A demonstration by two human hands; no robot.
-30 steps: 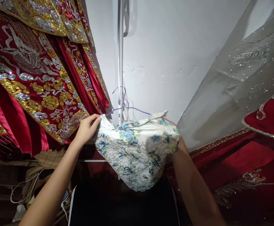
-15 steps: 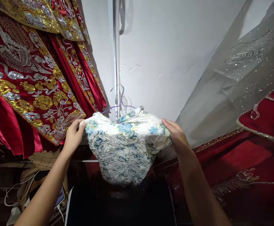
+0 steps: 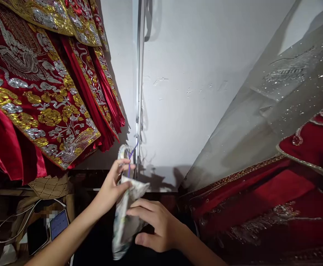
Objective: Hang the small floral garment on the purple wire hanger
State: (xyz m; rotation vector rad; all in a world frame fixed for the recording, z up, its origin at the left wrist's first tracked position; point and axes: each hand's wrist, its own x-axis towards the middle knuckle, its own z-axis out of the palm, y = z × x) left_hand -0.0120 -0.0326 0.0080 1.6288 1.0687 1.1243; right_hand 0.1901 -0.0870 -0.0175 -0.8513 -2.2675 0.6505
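A small floral garment, white with blue and yellow flowers, hangs on a thin purple wire hanger and is turned edge-on to me. My left hand pinches the top of the garment by the hanger's neck. My right hand grips the folded cloth lower down, fingers curled around it. Both hands sit in front of a white wall and a vertical metal rail.
Red robes with gold and silver embroidery hang at the left. A sheer grey sequinned veil and red embroidered fabric fill the right. At the lower left lie a phone, a dark device and white cables.
The garment was spread wide between both hands; now it is turned sideways and bunched, lower down. My right hand has moved left and down onto the cloth.
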